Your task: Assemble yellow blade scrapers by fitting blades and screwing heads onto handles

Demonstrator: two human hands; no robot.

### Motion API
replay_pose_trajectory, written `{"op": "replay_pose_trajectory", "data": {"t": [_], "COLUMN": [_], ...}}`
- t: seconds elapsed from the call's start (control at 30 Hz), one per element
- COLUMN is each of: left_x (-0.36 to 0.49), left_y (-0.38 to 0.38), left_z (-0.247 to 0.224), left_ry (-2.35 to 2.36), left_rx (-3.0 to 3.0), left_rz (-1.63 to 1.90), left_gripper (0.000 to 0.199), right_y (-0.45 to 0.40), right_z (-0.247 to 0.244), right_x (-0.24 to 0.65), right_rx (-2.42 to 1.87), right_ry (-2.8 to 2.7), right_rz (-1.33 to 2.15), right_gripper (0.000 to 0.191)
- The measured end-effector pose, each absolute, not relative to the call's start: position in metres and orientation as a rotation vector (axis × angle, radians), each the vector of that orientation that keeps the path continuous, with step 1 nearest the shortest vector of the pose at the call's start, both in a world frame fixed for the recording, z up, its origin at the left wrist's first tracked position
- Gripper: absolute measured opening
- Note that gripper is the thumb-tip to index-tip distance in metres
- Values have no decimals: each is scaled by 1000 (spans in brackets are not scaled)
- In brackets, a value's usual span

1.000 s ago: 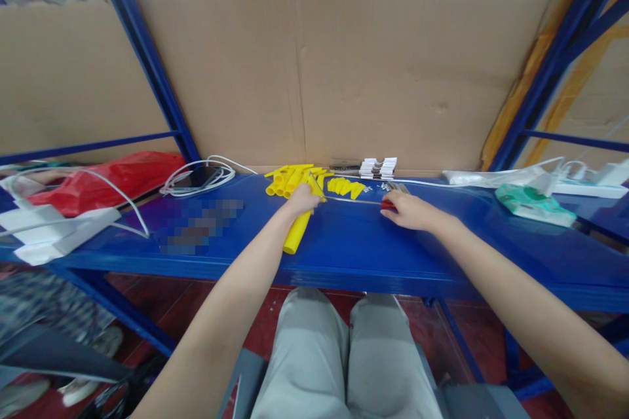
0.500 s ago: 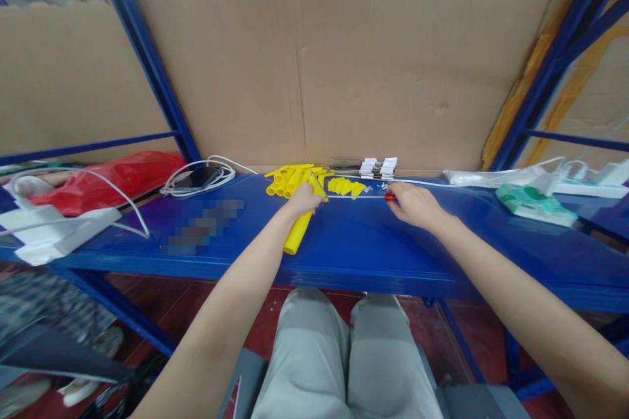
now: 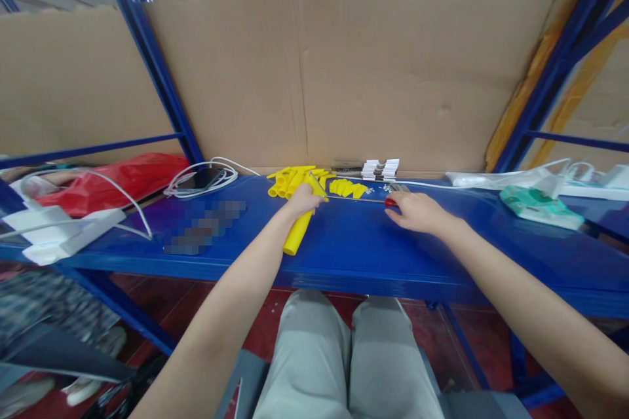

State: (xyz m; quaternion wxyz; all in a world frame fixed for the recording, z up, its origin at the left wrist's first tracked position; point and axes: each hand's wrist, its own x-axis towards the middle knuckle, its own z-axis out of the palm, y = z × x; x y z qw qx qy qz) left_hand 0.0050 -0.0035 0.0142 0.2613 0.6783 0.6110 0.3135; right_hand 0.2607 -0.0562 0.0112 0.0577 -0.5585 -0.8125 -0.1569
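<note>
My left hand (image 3: 303, 198) is closed round a yellow tube (image 3: 297, 236), whose lower end points toward the front edge of the blue shelf. At the tube's upper end sits a small yellow piece (image 3: 318, 187). My right hand (image 3: 415, 209) grips the red handle of a screwdriver (image 3: 358, 200). Its long thin shaft runs left, and the tip reaches the upper end of the tube. Whether the tip is in contact there I cannot tell. Behind my left hand lie several yellow tubes (image 3: 282, 183), and to their right a row of small flat yellow pieces (image 3: 346, 188).
White-and-black packets (image 3: 381, 169) and small metal parts (image 3: 386, 189) lie near the cardboard wall (image 3: 393, 65). A phone (image 3: 202, 178) with coiled white cable, a red bag (image 3: 118, 183) and a white power strip (image 3: 63, 236) are left. A green packet (image 3: 540, 206) lies right.
My right hand has tilted slightly, with its end of the screwdriver a little lower. My left hand keeps its hold on the yellow tube. The view has shifted slightly.
</note>
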Motion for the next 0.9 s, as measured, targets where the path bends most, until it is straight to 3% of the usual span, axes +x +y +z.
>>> {"op": "replay_pose_trajectory", "data": {"t": [0.13, 0.43, 0.73, 0.9], "left_x": [4, 4, 4, 5], "left_y": [-5, -1, -7, -8], "left_z": [15, 13, 15, 17], "left_ry": [1654, 1630, 1608, 1626], "left_rx": [1851, 1860, 1843, 1841], "left_rz": [859, 853, 867, 831], "left_gripper": [24, 25, 25, 27], "right_y": [-52, -55, -53, -55], "right_z": [7, 10, 10, 11], "right_x": [262, 265, 263, 261], "right_rx": [-1644, -1679, -1657, -1678], "right_ry": [-2486, -2407, -2430, -2374], "right_rz": [-398, -638, -509, -565], "right_gripper": [26, 21, 26, 19]}}
